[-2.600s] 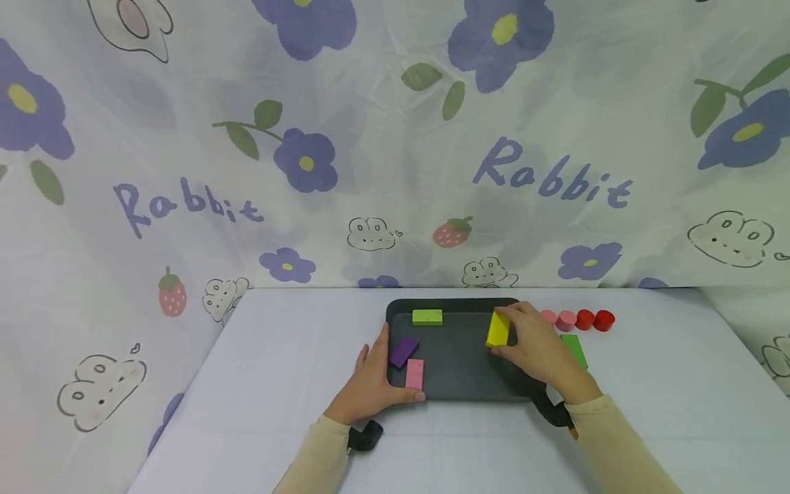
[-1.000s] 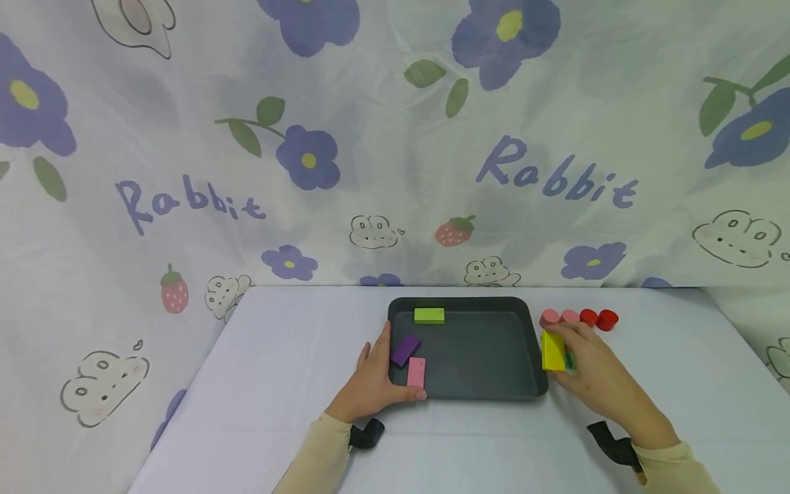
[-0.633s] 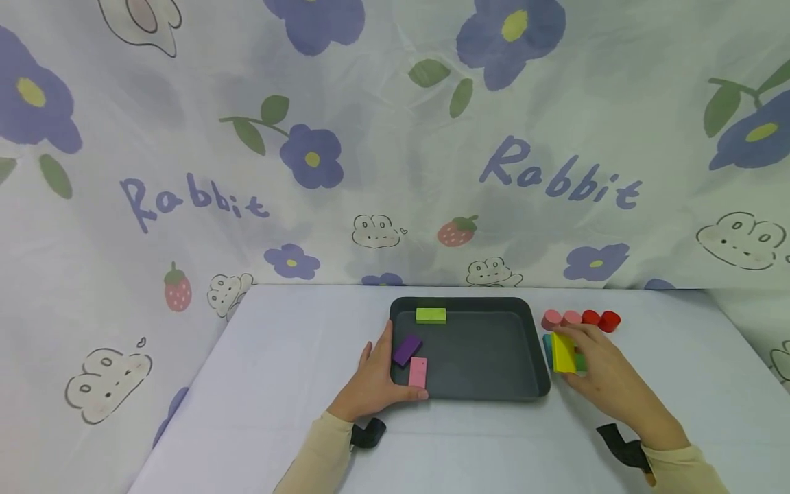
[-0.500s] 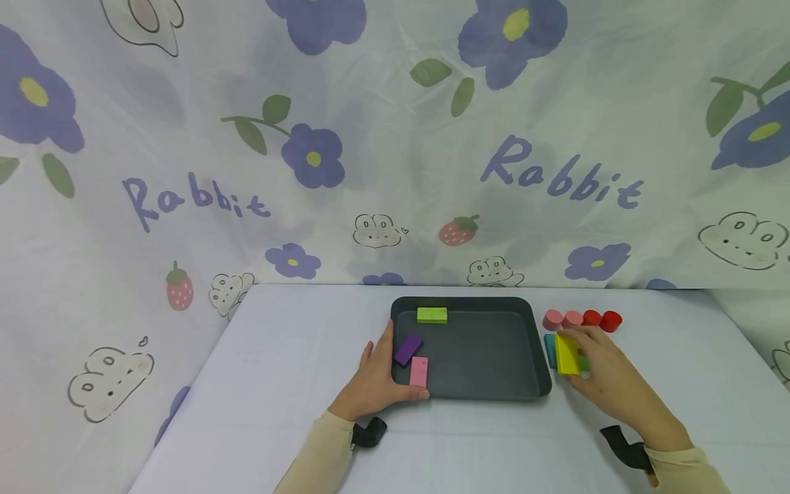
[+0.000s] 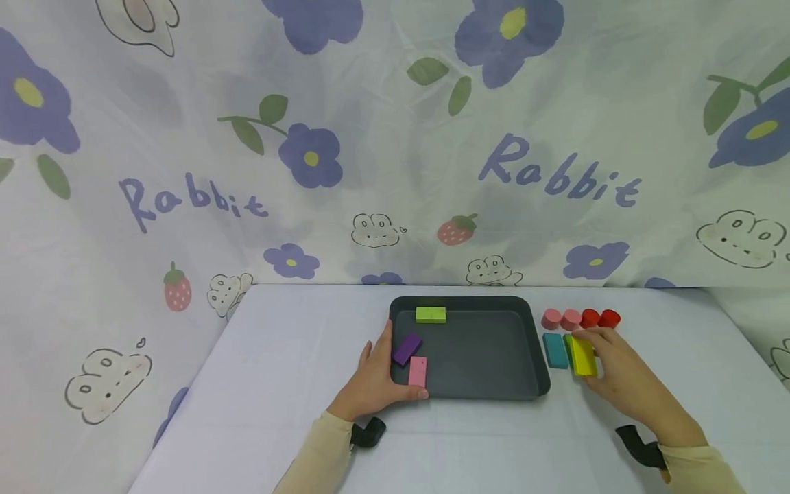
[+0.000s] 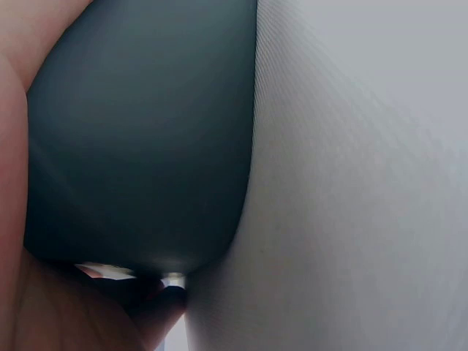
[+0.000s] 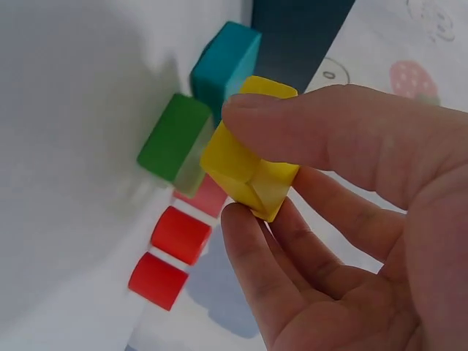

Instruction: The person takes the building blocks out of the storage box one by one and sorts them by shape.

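My left hand (image 5: 372, 383) grips the near-left corner of a dark grey baking tray (image 5: 481, 353), thumb at the front edge and fingers along the left side. In the left wrist view the tray's wall (image 6: 146, 131) fills much of the picture, against the hand. My right hand (image 5: 626, 377) pinches a yellow rectangular block (image 5: 583, 356) between thumb and fingertips, to the right of the tray. The right wrist view has this yellow block (image 7: 252, 157) in front of a green block (image 7: 174, 139), which it partly covers from the head view. Beside them lies a teal block (image 5: 556, 351).
Inside the tray lie a lime green block (image 5: 431, 315), a purple block (image 5: 407, 349) and a pink block (image 5: 417, 372). Behind the right hand stands a row of pink cylinders (image 5: 570, 320) and red cylinders (image 5: 609, 318). A printed cloth (image 5: 395, 137) hangs behind the white table (image 5: 271, 357).
My right hand has carried the yellow block rightward from over the tray, past the teal block, to the green block. The teal block is now uncovered. My left hand keeps its place on the tray.
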A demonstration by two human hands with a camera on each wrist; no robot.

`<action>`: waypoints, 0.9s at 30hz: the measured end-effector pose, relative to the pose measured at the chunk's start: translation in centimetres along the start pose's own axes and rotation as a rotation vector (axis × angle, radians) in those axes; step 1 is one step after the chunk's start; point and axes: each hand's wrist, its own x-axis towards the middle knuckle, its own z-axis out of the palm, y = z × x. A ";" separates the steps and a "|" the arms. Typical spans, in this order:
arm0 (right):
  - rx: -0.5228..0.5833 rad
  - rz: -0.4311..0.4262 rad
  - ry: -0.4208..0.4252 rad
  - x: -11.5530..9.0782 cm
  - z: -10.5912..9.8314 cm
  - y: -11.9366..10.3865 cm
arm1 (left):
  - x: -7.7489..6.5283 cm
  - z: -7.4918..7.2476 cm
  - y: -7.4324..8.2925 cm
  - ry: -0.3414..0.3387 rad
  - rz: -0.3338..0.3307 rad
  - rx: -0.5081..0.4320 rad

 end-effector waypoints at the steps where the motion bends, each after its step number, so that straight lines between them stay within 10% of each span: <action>1: -0.005 -0.003 0.001 0.0 0.0 0.1 | 0.0 0.0 0.0 -0.002 -0.004 0.000; 27: -0.085 -0.022 0.007 0.5 -0.5 2.8 | 0.2 0.2 -0.3 -0.005 -0.011 0.005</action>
